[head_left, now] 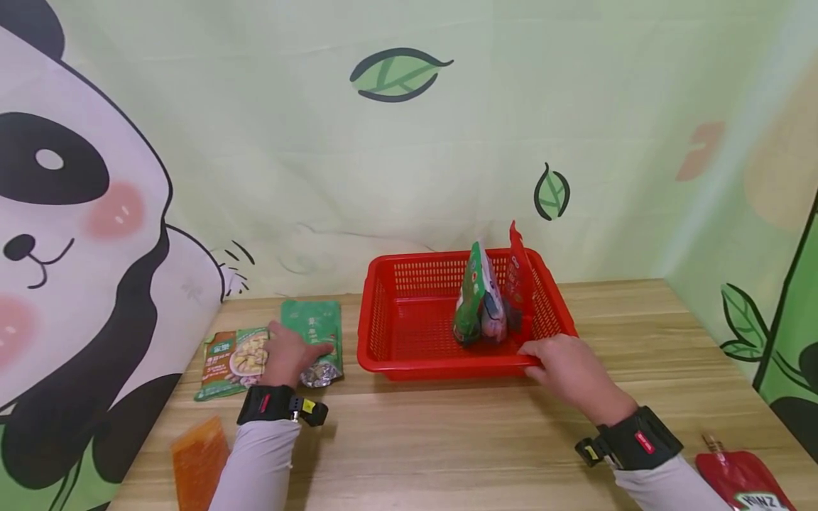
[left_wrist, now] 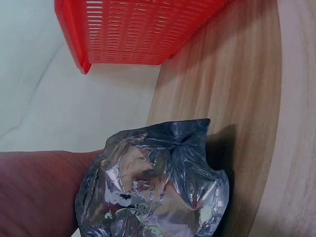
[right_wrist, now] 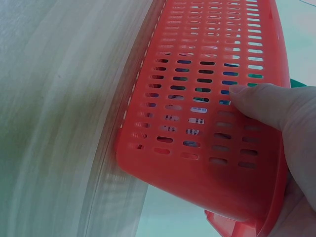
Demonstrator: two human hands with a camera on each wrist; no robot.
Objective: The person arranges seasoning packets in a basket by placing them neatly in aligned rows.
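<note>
Fingers, head view: the right hand (head_left: 565, 369) grips the red basket (head_left: 441, 369) by its near rim, close to the right corner; the left hand (head_left: 290, 355) lies over the green pouch (head_left: 311, 316), thumb pointing right, and whether its fingers close on it I cannot tell.
Green pouch: at the table's far left, just left of the basket, its lower end crinkled silver.
Basket: at the back of the wooden table (head_left: 447, 447), with a green bag (head_left: 469, 305), a pale bag (head_left: 494, 316) and a red bag (head_left: 519, 284) upright in its right half.
Table's left: a food packet (head_left: 220, 365) beside the left hand; an orange packet (head_left: 198, 461) nearer.
Near right corner: a red pouch (head_left: 744, 479).
Silver end, left wrist view: it fills the lower middle, hiding the left fingers; the basket shows above.
Thumb, right wrist view: it presses the basket's slotted outer wall, with the hand around the rim.
</note>
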